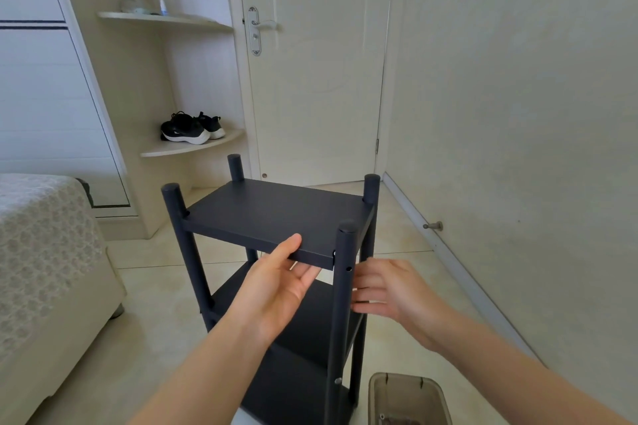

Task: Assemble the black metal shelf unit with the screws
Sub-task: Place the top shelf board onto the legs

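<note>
**Shelf unit is standing; top corner is waiting on a screw**

The black shelf unit (312, 328) is standing upright on the tiled floor (155, 321), with four posts and three panels in place, so most of the build is looking done. The left hand (276, 290) is pinching the front edge of the top panel (276, 214), thumb above and fingers (309, 274) below. The right hand (390, 290) is hovering just beside the front right post (341, 321), its fingers (366, 286) spread and straight, holding nothing that is showing; whether they are touching the post I cannot tell. An empty hole (348, 268) is showing in that post at panel height, while a screw (337, 381) is sitting lower down. So that corner is likely what is left.

A brown plastic box (407, 377) is lying on the floor near the post's foot, its contents unclear. A bed (41, 252) is flanking the left, with a closed door (310, 79) behind. Nothing is blocking the hands.
</note>
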